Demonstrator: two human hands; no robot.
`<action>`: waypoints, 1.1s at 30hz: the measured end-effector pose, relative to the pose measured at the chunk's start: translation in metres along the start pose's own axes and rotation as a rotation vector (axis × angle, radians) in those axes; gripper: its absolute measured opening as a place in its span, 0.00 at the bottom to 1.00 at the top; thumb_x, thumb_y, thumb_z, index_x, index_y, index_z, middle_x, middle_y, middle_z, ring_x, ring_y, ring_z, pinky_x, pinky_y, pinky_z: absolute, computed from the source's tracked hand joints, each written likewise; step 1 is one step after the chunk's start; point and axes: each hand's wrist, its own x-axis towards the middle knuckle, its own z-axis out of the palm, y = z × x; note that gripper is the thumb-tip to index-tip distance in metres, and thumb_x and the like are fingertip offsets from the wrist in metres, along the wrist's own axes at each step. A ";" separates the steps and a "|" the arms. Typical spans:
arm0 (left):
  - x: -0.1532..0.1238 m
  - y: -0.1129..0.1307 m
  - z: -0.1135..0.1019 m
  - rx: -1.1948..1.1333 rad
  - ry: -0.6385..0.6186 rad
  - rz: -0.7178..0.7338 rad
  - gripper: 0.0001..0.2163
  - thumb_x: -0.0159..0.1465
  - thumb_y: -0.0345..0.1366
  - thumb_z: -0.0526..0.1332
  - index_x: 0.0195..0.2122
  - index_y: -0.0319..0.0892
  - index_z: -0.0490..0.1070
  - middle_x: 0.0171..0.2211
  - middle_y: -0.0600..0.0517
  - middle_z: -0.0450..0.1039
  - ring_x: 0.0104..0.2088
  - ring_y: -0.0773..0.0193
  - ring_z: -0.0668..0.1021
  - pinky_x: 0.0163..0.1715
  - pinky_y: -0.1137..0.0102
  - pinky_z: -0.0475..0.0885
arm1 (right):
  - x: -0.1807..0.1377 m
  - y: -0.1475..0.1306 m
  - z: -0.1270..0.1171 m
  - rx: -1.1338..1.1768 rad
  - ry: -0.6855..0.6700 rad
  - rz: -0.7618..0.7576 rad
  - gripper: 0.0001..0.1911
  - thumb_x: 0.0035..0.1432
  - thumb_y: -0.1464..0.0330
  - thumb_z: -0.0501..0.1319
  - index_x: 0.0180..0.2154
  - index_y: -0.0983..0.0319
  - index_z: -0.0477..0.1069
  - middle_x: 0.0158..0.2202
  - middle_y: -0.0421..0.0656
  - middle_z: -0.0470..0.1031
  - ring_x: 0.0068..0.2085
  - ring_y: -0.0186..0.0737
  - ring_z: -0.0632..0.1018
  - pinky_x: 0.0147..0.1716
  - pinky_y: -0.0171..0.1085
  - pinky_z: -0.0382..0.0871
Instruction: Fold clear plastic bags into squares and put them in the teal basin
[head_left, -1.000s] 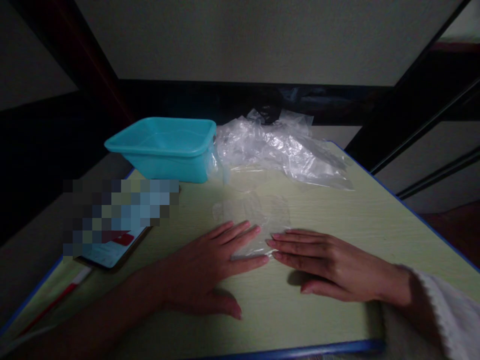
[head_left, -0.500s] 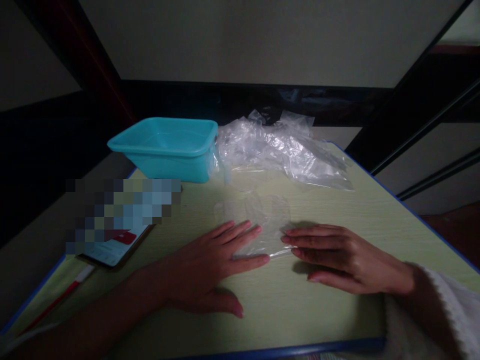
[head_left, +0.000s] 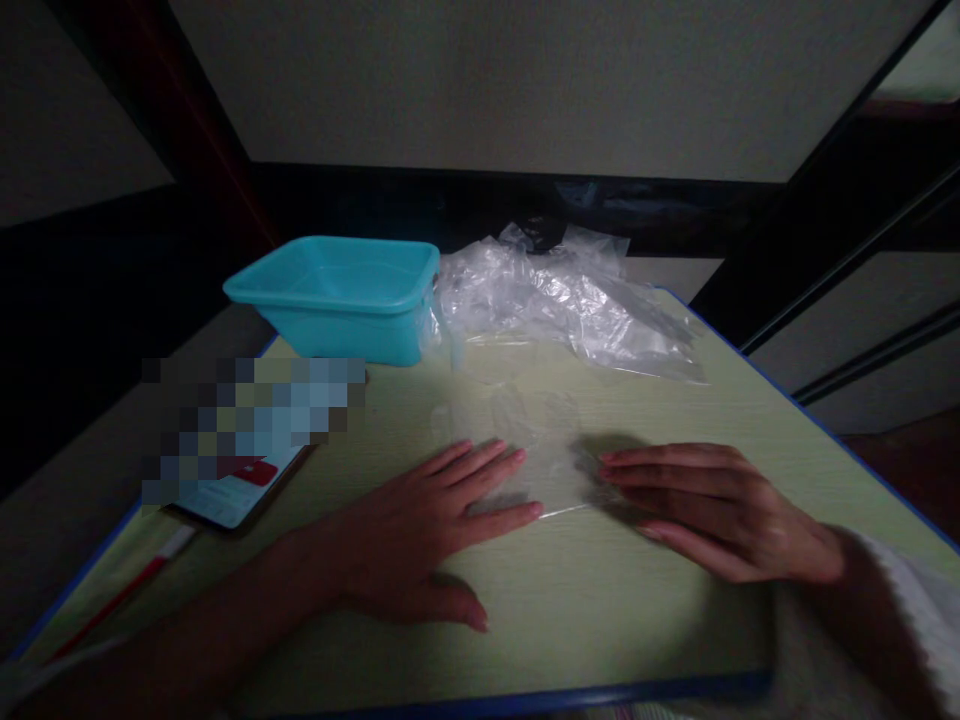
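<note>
A thin clear plastic bag (head_left: pixel 551 455) lies flat on the pale table, its outline faint. My left hand (head_left: pixel 420 530) rests palm down over the bag's left part, fingers stretched out and thumb spread toward me. At the bag's right edge is my right hand (head_left: pixel 720 510), slightly raised, with a shadow beneath it. Its fingers are straight and close together, and the thumb sits apart below them. Whether its fingertips touch the plastic is hard to see.
A turquoise plastic basin (head_left: pixel 352 310) stands at the back left. Beside it is a heap of crumpled clear plastic bags (head_left: pixel 555 295). A phone (head_left: pixel 232 490), partly blurred out, lies at the left, near a red and white stick (head_left: pixel 142 580). The table has a blue edge (head_left: pixel 660 692).
My right hand has moved a little to the right and lifted slightly along the bag's edge. The left hand stays in place on the bag. The view has shifted slightly.
</note>
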 end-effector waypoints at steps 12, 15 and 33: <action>-0.001 0.005 0.006 0.172 0.259 0.029 0.21 0.65 0.43 0.52 0.53 0.33 0.63 0.51 0.39 0.70 0.50 0.51 0.71 0.50 0.59 0.65 | 0.007 -0.001 0.006 -0.070 -0.054 -0.033 0.10 0.64 0.74 0.52 0.38 0.70 0.72 0.39 0.54 0.79 0.42 0.43 0.79 0.38 0.37 0.77; 0.001 0.007 0.007 0.211 0.286 0.013 0.20 0.64 0.40 0.54 0.53 0.32 0.63 0.47 0.40 0.72 0.46 0.51 0.73 0.47 0.60 0.67 | 0.006 -0.001 0.007 -0.083 -0.062 -0.036 0.10 0.64 0.75 0.51 0.38 0.70 0.71 0.39 0.55 0.79 0.41 0.44 0.79 0.37 0.39 0.77; 0.006 0.009 0.010 0.226 0.373 -0.014 0.18 0.62 0.35 0.54 0.51 0.33 0.64 0.44 0.41 0.73 0.44 0.54 0.73 0.44 0.61 0.69 | 0.009 0.000 0.017 -0.174 -0.033 0.023 0.11 0.62 0.77 0.51 0.43 0.68 0.70 0.42 0.50 0.78 0.41 0.43 0.77 0.39 0.42 0.72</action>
